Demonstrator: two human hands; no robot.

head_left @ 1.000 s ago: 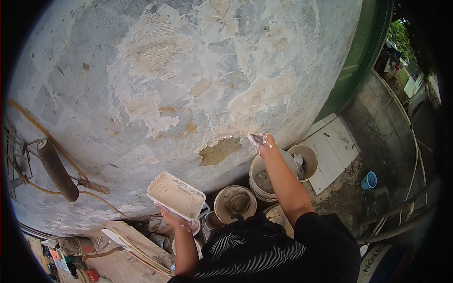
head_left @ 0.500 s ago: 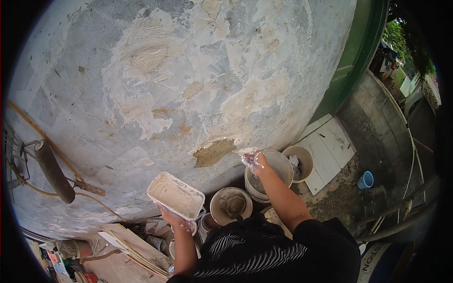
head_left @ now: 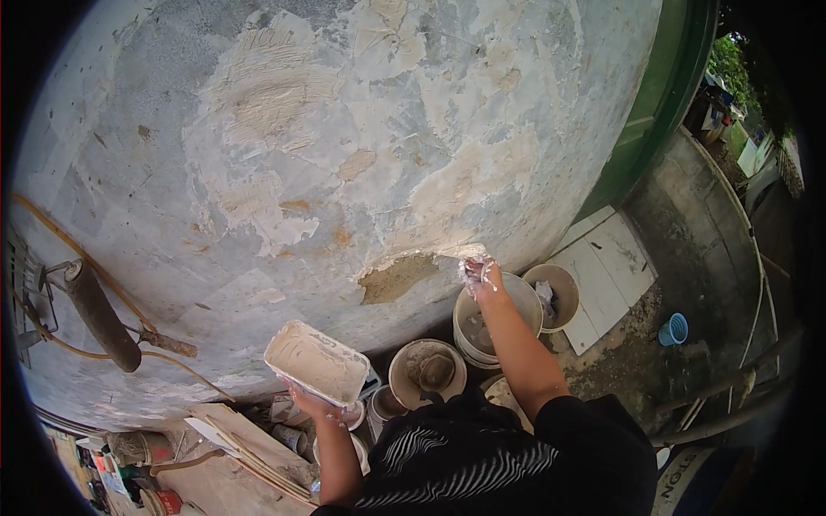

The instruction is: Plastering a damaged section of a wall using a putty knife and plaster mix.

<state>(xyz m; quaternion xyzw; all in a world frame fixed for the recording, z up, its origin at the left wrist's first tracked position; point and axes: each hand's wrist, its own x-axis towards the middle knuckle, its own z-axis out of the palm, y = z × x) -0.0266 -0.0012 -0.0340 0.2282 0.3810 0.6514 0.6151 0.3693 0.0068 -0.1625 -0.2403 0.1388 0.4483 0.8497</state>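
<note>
While cupping a tub [head_left: 355, 384] of beige paste [head_left: 310, 359] from beneath with the left hand [head_left: 317, 404], also holds the right hand [head_left: 480, 273] close to the wall [head_left: 172, 215], fingers [head_left: 472, 266] curled around a thin pale piece [head_left: 460, 251], perhaps a scraper. Cannot see the left fingers well under the tub. Could tip the tub, given its slant and one-handed support, and spill paste toward the open pail [head_left: 400, 370] right of the left fingers. Might lose the pale piece through smeared fingers, or dislodge crumbs from the bare patch [head_left: 398, 279] left of the right fingers, into the bucket [head_left: 460, 331] below them. Right of these, a smaller bucket [head_left: 575, 303] and a blue basket [head_left: 674, 329]; left of the left fingers, a paint roller [head_left: 101, 314], a yellow hose [head_left: 82, 241] and, lower, boards [head_left: 258, 464]. Seems hemmed in below by pails.
</note>
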